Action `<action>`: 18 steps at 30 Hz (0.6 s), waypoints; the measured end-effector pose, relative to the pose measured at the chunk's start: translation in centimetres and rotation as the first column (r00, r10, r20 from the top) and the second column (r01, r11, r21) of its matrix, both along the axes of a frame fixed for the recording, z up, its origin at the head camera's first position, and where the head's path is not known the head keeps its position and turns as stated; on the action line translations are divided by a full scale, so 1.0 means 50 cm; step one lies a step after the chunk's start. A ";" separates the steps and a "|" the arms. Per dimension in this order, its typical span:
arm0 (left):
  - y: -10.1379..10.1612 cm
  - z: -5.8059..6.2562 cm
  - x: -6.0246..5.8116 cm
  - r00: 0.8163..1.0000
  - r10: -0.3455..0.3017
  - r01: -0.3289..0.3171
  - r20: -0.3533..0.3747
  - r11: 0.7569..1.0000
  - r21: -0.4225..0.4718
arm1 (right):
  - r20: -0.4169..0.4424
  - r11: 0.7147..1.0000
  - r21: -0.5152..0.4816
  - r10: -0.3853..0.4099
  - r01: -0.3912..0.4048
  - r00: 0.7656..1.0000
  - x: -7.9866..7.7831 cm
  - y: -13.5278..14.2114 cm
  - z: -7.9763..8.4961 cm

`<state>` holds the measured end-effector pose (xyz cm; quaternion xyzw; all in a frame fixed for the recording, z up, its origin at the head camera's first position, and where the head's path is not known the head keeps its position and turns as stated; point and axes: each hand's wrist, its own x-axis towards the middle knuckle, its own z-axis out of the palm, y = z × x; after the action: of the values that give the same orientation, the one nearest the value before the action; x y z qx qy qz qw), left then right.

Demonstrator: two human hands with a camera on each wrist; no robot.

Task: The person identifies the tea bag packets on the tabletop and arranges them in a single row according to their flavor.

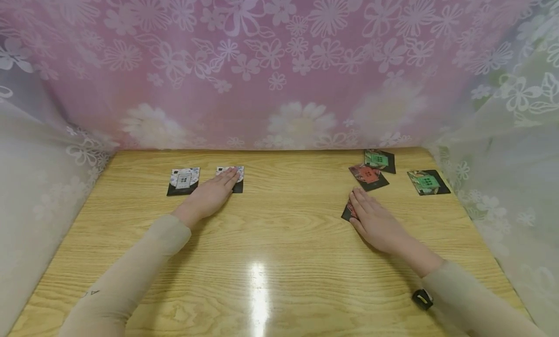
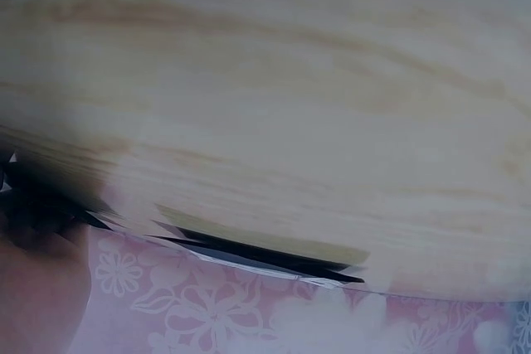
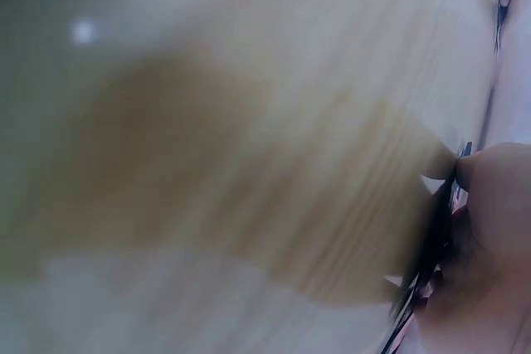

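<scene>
Head view from above, facing forward and down, both wrist views close (tilted), all sharing the tabletop (image 1: 297, 230)

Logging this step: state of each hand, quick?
Left hand: open, atop a black-and-white rectangular packet.
Right hand: open, atop a black-and-red rectangular packet.

The wood-grain tabletop (image 1: 284, 225) bears two white-and-black packets (image 1: 184, 181) between ten and eleven o'clock, with two red-and-black packets (image 1: 369, 176) and two green-and-black packets (image 1: 428, 182) around two o'clock.
</scene>
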<state>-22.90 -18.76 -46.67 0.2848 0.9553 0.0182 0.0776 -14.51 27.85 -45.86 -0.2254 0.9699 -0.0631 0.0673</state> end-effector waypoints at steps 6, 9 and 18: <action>0.000 -0.001 0.000 1.000 0.014 -0.014 0.013 1.000 0.015 | -0.042 0.993 -0.065 0.092 -0.094 0.995 -0.029 -0.037 -0.012; 0.000 0.000 0.000 1.000 0.015 -0.015 0.018 1.000 0.020 | -0.051 0.986 -0.093 0.133 -0.137 0.990 -0.050 -0.053 -0.016; 0.004 0.005 0.000 1.000 0.010 -0.010 0.011 1.000 0.012 | 0.019 0.969 -0.080 0.235 -0.233 0.972 -0.117 -0.115 -0.003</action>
<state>-22.88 -18.54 -46.43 0.2803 0.9562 0.0257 0.0809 -20.35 22.11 -46.01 -0.3395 0.9324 -0.0952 0.0793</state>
